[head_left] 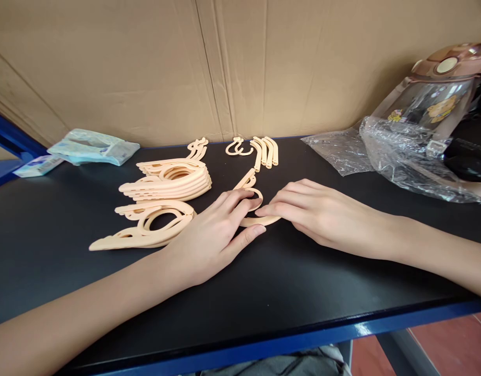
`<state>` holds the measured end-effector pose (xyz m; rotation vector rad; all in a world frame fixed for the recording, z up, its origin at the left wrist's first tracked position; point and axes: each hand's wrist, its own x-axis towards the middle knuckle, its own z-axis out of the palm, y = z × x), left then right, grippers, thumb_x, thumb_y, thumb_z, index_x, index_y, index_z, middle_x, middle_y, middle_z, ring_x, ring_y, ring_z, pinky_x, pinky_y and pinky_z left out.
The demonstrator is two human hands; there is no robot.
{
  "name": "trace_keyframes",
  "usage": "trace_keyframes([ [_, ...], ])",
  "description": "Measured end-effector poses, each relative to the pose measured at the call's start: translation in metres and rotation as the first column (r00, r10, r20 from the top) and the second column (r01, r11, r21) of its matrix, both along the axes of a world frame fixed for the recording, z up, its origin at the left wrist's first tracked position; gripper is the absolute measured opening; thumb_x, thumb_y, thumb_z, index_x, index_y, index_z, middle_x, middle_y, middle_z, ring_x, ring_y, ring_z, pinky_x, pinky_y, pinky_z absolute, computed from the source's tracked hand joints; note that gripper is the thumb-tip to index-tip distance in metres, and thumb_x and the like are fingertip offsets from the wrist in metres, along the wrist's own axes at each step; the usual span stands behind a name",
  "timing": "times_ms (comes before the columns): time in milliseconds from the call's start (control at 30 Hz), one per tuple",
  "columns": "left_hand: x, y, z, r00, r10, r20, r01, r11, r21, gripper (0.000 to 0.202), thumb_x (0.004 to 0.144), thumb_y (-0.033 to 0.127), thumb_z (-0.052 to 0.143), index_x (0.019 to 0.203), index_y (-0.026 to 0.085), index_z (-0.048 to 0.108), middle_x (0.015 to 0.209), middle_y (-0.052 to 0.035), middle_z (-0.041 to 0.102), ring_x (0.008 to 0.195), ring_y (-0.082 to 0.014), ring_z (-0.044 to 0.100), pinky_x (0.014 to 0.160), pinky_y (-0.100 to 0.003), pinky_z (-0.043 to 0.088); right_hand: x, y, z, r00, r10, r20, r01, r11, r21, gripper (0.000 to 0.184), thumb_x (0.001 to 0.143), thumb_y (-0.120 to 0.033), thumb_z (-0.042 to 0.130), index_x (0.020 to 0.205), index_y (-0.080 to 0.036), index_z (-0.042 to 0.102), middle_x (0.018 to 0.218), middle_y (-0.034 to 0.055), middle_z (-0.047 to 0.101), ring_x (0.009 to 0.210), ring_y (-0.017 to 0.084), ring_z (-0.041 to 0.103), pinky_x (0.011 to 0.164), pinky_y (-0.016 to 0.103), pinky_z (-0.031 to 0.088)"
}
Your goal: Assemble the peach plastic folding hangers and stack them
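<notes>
A peach plastic folding hanger lies on the black tabletop between my hands. My left hand grips it from the left, thumb along the near side and fingers over the top, partly hiding it. My right hand pinches the right end of its curved lower piece, the fingertips hiding that end. Left of my left hand sit folded hangers, with a taller stack of several hangers behind them. Beyond the hanger are two loose hooks and several curved hanger arms.
Blue tissue packs lie at the back left. On the right stands a clear water bottle with a brown lid, crumpled clear plastic bags in front of it. A cardboard wall closes the back. The table has a blue front edge.
</notes>
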<state>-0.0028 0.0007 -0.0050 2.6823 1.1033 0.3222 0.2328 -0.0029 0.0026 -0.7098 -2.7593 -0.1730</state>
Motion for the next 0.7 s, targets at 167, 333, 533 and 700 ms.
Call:
trace_keyframes([
  [167, -0.002, -0.001, 0.0, 1.0, -0.024, -0.015, 0.024, 1.0, 0.014, 0.044, 0.104, 0.046, 0.032, 0.138, 0.021, 0.046, 0.147, -0.006, 0.044, 0.134, -0.0216, 0.043, 0.108, -0.042, 0.044, 0.003, 0.003, -0.003, 0.998, -0.055, 0.034, 0.055, 0.998, 0.013, 0.051, 0.083, 0.007, 0.043, 0.128, -0.014, 0.052, 0.106, 0.007, 0.062, 0.095, 0.023, 0.051, 0.083, 0.036, 0.041],
  [333, -0.002, -0.003, 0.0, 0.996, -0.085, 0.003, 0.085, 0.996, 0.011, 0.043, 0.103, 0.043, 0.036, 0.142, 0.024, 0.043, 0.144, -0.0037, 0.047, 0.131, -0.0194, 0.047, 0.106, -0.039, 0.046, 0.007, 0.009, -0.007, 0.991, -0.125, 0.051, 0.123, 0.992, 0.036, 0.05, 0.083, 0.008, 0.042, 0.126, -0.016, 0.053, 0.1, 0.0063, 0.06, 0.087, 0.022, 0.049, 0.079, 0.035, 0.041],
  [533, -0.001, -0.004, 0.0, 0.98, -0.187, 0.069, 0.185, 0.982, 0.04, 0.034, 0.099, 0.016, 0.037, 0.128, 0.021, 0.053, 0.139, -0.0036, 0.051, 0.128, -0.0158, 0.049, 0.104, -0.032, 0.047, 0.01, 0.016, -0.009, 0.982, -0.181, 0.047, 0.178, 0.983, 0.05, 0.038, 0.089, 0.001, 0.041, 0.119, -0.016, 0.057, 0.099, 0.0065, 0.059, 0.088, 0.022, 0.051, 0.078, 0.035, 0.042],
  [700, 0.0, -0.003, 0.0, 0.976, -0.206, 0.067, 0.204, 0.978, 0.038, 0.029, 0.098, 0.017, 0.041, 0.123, 0.019, 0.056, 0.133, -0.0047, 0.055, 0.125, -0.0166, 0.051, 0.101, -0.032, 0.05, 0.01, 0.016, -0.006, 0.967, -0.253, 0.022, 0.247, 0.957, 0.153, 0.03, 0.091, -0.006, 0.046, 0.118, -0.013, 0.057, 0.099, 0.0081, 0.06, 0.088, 0.023, 0.055, 0.079, 0.036, 0.045],
])
